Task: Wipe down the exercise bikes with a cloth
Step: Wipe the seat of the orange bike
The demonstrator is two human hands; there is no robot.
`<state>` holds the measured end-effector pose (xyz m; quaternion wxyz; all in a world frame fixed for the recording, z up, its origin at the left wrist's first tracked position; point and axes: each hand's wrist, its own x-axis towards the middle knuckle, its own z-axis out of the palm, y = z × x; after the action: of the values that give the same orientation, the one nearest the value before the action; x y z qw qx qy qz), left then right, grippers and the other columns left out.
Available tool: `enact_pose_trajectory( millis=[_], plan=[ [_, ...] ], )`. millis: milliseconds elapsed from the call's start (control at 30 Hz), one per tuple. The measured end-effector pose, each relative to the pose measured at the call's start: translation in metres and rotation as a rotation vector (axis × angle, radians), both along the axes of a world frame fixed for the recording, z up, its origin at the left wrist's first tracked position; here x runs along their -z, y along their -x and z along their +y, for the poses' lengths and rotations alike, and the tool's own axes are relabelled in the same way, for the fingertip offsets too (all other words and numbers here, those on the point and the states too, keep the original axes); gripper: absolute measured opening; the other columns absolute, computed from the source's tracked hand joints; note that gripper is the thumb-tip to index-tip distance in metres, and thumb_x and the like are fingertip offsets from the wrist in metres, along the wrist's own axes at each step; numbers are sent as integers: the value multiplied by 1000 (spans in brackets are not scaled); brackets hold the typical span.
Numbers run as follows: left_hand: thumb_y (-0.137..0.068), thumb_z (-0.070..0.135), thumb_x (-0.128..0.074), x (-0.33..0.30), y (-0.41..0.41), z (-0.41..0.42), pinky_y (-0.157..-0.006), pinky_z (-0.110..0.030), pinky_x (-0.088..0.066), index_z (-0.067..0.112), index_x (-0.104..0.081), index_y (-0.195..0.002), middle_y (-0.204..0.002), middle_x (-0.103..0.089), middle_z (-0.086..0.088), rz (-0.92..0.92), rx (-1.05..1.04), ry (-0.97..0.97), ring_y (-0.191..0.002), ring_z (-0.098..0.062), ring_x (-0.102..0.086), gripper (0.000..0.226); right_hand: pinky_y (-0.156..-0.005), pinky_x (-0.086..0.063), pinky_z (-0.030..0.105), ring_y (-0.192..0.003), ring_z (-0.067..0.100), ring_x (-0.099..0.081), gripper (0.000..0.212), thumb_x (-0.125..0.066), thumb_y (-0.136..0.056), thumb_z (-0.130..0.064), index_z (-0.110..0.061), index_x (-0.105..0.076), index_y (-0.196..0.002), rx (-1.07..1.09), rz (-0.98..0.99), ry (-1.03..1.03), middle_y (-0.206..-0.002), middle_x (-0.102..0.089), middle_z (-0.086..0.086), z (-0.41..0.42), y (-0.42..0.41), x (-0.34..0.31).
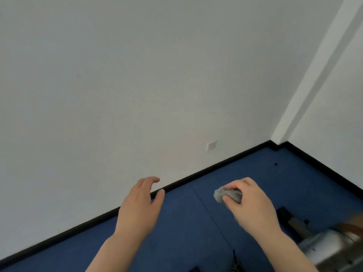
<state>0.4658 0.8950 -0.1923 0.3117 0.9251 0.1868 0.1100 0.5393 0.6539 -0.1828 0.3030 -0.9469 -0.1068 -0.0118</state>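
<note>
A bunched grey cloth is held in my right hand, fingers curled over it, above the blue floor. My left hand hovers to its left with fingers spread and nothing in it, near the black skirting. Only a blurred piece of an exercise bike shows at the lower right edge: a pale grey housing with a black base bar running toward the hands. The rest of the bike is out of frame.
A white wall fills most of the view, with a small white wall plate low down. Black skirting runs along the blue carpet floor into a corner with a white pillar.
</note>
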Motion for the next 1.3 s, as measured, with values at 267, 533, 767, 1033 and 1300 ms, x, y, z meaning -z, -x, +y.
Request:
enact_pose_trajectory(
  millis=[267,533,767,1033,1300],
  plan=[
    [-92,40,-45,6,-134,13,-81,-22,-38,35,-47,-126,-126,-48,21,7,191,32,-102,-3,-49,34,-60,-45,18,-81,-2,-54,13,-65,-80,-35,-40,-58,-90,136,26,16,-96,-49,-24,12,-89,-4],
    [-92,42,-43,5,-298,22,-82,-22,-37,38,-43,-128,-117,-54,21,27,531,20,-101,-3,-49,37,-56,-40,15,-80,-3,-54,13,-67,-79,-34,-41,-59,-85,462,2,8,-93,-51,-22,31,-171,-10],
    [-92,37,-48,5,-386,-37,-89,-21,-39,32,-46,-131,-126,-55,17,34,847,78,-115,-3,-50,39,-61,-38,14,-83,-1,-54,14,-70,-80,-30,-35,-62,-90,763,-55,9,-94,-52,-20,-2,-197,-31],
    [-91,40,-47,8,-440,-154,-95,-28,-44,33,-45,-130,-128,-53,19,-5,1168,74,-117,-2,-48,39,-65,-41,21,-85,2,-54,18,-71,-79,-31,-36,-61,-93,1036,-70,34,-95,-51,-22,-75,-201,-26],
    [-92,41,-47,-16,-481,-293,-97,-25,-41,34,-45,-131,-131,-52,19,-65,1346,100,-120,-2,-46,40,-57,-35,10,-83,-9,-50,16,-67,-79,-34,-41,-57,-90,1170,-126,83,-94,-49,-25,-174,-223,-45]
  ],
)
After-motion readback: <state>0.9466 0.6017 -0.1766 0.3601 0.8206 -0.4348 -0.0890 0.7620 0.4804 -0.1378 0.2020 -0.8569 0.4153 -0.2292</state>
